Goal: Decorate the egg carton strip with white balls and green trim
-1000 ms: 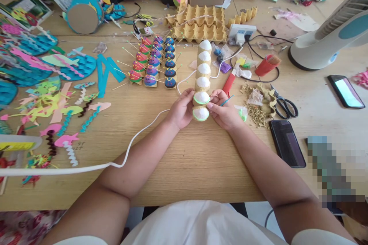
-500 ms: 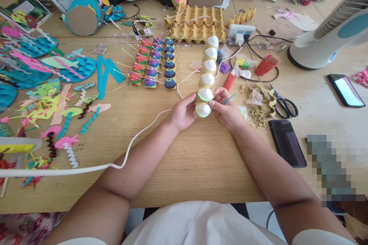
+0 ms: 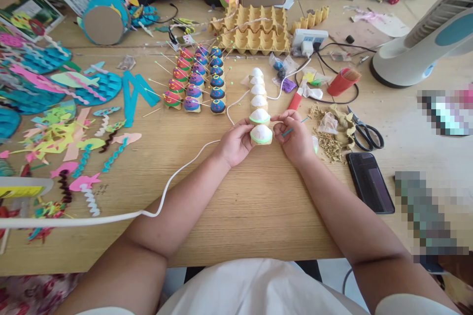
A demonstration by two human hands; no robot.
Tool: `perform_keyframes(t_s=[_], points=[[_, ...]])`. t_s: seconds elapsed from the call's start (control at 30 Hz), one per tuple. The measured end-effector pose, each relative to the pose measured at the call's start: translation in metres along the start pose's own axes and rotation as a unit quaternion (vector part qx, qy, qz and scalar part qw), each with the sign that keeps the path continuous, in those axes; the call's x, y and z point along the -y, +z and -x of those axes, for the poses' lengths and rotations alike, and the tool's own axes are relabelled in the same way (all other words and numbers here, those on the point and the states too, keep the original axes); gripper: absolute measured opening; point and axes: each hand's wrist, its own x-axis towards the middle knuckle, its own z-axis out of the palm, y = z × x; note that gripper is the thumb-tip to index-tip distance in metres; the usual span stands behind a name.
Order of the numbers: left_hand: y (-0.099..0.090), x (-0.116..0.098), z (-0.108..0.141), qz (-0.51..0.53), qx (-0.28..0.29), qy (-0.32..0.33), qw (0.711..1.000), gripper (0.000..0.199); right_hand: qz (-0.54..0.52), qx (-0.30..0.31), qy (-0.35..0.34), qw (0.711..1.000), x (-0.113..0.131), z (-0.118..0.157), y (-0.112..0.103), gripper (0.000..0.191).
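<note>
A strip of egg carton cups [image 3: 258, 102] with white domes stretches away from me at the middle of the table. Bright green bands edge its two nearest domes. My left hand [image 3: 236, 142] grips the near end of the strip from the left side. On the other side, my right hand [image 3: 294, 138] is closed around a thin blue stick [image 3: 287, 132], its fingertips beside the second dome. Whether those fingertips touch the strip I cannot tell. Beyond my left hand stand three painted carton strips, red [image 3: 181, 74], purple [image 3: 195, 78] and dark blue [image 3: 218, 81], with pins stuck in them.
Paper fish and curled strips [image 3: 84, 184] cover the left side. To the right lie scissors [image 3: 365, 133], a phone [image 3: 370, 182] and brown scraps [image 3: 330, 145]. A white cable [image 3: 166, 182] crosses my left arm. Farther back are egg trays [image 3: 254, 42] and a power strip [image 3: 309, 38].
The strip has tilted down and its far end has come nearer and to the left. My right hand has moved slightly right, off the strip's near end. My left hand keeps its grip.
</note>
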Motion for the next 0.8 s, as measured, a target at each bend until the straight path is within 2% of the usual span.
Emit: perform_keyframes(t_s=[0.13,0.27,0.57,0.8], points=[[0.0012,-0.0021,0.0004,0.005,-0.01,-0.007,1.0,0.019,-0.004,-0.043,-0.069,0.997,0.0026,-0.002,-0.0029,0.033],[0.0004,-0.0002,0.0002,0.004,-0.003,-0.009,1.0,0.019,-0.009,-0.01,-0.015,1.0,0.0072,0.001,0.0001,0.038],[-0.0034,0.0046,-0.0019,-0.004,0.012,0.006,1.0,0.014,-0.007,0.042,0.01,0.999,0.0049,0.0057,0.002,0.028],[-0.0038,0.0061,-0.0012,-0.006,0.025,-0.002,1.0,0.013,0.019,0.058,0.016,0.998,0.0027,0.0053,0.0018,0.032]])
